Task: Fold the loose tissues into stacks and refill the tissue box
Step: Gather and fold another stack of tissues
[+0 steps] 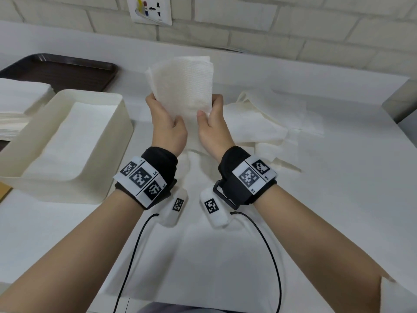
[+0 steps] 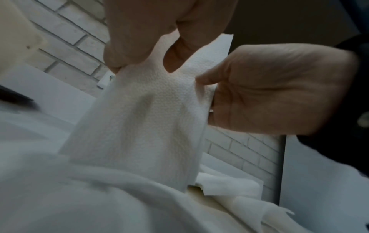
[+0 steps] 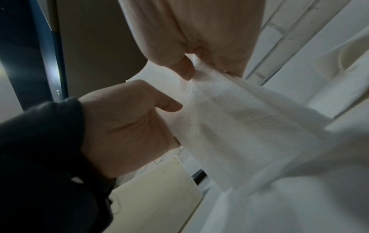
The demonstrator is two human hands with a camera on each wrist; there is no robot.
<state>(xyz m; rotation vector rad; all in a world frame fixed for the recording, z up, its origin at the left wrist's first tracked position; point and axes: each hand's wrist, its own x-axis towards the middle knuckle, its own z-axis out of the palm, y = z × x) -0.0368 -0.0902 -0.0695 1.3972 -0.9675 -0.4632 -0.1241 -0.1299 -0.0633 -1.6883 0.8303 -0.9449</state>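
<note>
Both hands hold one folded white tissue (image 1: 182, 86) upright above the table. My left hand (image 1: 165, 109) pinches its lower left edge and my right hand (image 1: 209, 107) pinches its lower right edge, thumbs toward me. In the left wrist view the left hand (image 2: 137, 47) and the right hand (image 2: 269, 88) grip the embossed tissue (image 2: 149, 118). The right wrist view shows the same pinch on the tissue (image 3: 229, 118). The cream tissue box (image 1: 121, 123) stands open to the left, with flat folded tissues (image 1: 74, 136) inside. Loose crumpled tissues (image 1: 266, 123) lie to the right.
More unfolded tissue (image 1: 203, 245) is spread on the white table under my wrists. A dark tray (image 1: 67, 71) sits at the back left, with a stack of tissues (image 1: 20, 98) in front of it. A brick wall runs along the back.
</note>
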